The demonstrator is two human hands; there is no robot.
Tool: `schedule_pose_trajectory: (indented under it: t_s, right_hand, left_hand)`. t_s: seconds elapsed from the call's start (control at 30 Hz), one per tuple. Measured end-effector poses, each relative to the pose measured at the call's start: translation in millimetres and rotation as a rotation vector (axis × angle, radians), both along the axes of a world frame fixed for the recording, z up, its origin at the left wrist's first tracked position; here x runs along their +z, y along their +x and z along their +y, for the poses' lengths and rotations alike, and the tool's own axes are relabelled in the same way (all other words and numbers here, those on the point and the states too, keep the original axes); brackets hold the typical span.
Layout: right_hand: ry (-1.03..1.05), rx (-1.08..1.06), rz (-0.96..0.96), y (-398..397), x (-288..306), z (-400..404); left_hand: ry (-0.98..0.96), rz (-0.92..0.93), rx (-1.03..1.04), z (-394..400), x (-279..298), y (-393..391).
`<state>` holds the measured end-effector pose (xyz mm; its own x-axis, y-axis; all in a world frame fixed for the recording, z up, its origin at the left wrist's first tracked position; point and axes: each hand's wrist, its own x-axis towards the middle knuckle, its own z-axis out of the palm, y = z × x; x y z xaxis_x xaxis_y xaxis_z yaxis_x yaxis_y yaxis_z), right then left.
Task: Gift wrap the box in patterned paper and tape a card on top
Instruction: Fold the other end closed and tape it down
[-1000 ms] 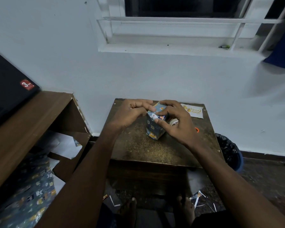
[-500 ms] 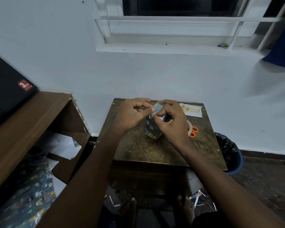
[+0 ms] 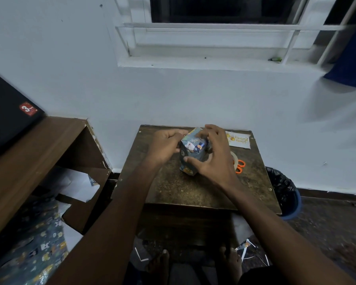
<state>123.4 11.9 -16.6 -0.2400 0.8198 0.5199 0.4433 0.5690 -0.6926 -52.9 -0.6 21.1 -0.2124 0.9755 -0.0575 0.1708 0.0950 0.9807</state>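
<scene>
A: Where is the small box wrapped in blue cartoon-patterned paper (image 3: 190, 153) found?

B: It is seen standing on the dark, speckled wooden table top (image 3: 193, 188), toward the far middle of it, and it is enclosed between both hands.

A: How is it gripped?

B: The left hand (image 3: 164, 148) is curled closed against the box's left upper edge, with the fingers folded in on the paper there. The right hand (image 3: 216, 157) is spread over the top and right side; its thumb is pressed on the near face, and its fingers are arched over the far top corner. The box is thus held by both hands.

A: Is the wrapping seen to be finished?

B: The near faces are covered in paper. Whether the top fold is closed cannot be told, since it is hidden by the fingers.

A: And the card?

B: A white rectangular card with yellow lettering (image 3: 239, 139) is laid flat at the far right corner of the table, apart from the box.

A: What else is laid out?

B: A pale roll of tape (image 3: 234, 159) is partly hidden just right of the right hand, and orange scissor handles (image 3: 240, 166) are seen just beside it. A loose sheet of the same patterned wrapping paper (image 3: 29, 251) is spread low at the near left, under a brown wooden desk (image 3: 29, 153). A bin lined with a black bag (image 3: 284, 192) is placed right of the table.
</scene>
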Motion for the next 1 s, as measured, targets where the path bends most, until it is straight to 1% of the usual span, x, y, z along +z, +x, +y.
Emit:
schedule_pose_trajectory:
  t_s: [0.07, 0.1, 0.27, 0.33, 0.37, 0.4, 0.5, 0.53, 0.6, 0.67, 0.7, 0.73, 0.8, 0.87, 0.93, 1.0]
  right_hand:
    - [-0.072, -0.055, -0.014, 4.9, -2.2, 2.4]
    - [-0.136, -0.071, 0.048, 6.6, -1.5, 2.7]
    - [-0.515, -0.177, 0.574, 9.8, 11.0, 7.7]
    - [-0.669, -0.16, 0.77, 11.2, 15.3, 12.6]
    - [-0.723, -0.152, 0.834, 11.8, 16.9, 14.7]
    - [-0.762, -0.156, 0.87, 13.0, 17.7, 16.7]
    - [-0.866, -0.128, 0.947, 13.8, 17.6, 18.0]
    - [-0.907, -0.117, 0.951, 13.0, 16.9, 17.1]
    - [-0.976, -0.097, 0.969, 10.6, 20.3, 11.9]
    - [-1.011, -0.048, 1.042, 7.9, 22.2, 8.5]
    - [-1.021, -0.006, 1.048, 6.6, 24.3, 5.2]
    - [-1.022, 0.025, 0.98, 5.8, 23.5, 3.4]
    - [-0.961, -0.001, 0.717, 2.8, 19.5, 0.5]
    - [-0.798, -0.114, 0.51, 1.3, 12.6, 3.0]
    - [-0.602, -0.16, 0.432, 1.8, 9.9, 4.2]
    - [-0.485, -0.078, 0.413, 3.6, 12.1, 3.5]
  left_hand:
    - [-0.052, -0.008, -0.042, -1.3, -0.4, -1.3]
    - [-0.06, -0.004, -0.061, -1.8, 0.0, -2.2]
    - [0.035, 0.059, -0.21, -2.3, 2.3, -6.4]
    - [0.088, 0.01, -0.274, -2.7, 3.9, -8.1]
    - [0.111, -0.009, -0.312, -3.0, 3.6, -8.9]
    - [0.133, 0.009, -0.354, -3.8, 3.0, -9.3]
    - [0.221, 0.225, -0.381, -4.8, -1.0, -5.1]
    - [0.256, 0.263, -0.374, -4.7, -2.1, -2.4]
    - [0.326, 0.282, -0.332, -4.3, -2.1, 1.1]
    - [0.396, 0.282, -0.259, -4.8, 0.4, 2.1]
    - [0.42, 0.272, -0.226, -5.5, 2.6, 2.0]
    - [0.434, 0.253, -0.205, -7.7, 5.7, 2.2]
    - [0.422, 0.25, -0.168, -13.2, 13.2, 0.1]
    - [0.399, 0.269, -0.16, -18.1, 16.0, -4.8]
    - [0.366, 0.263, -0.183, -19.3, 14.4, -10.8]
    - [0.304, 0.254, -0.233, -16.5, 12.7, -14.4]
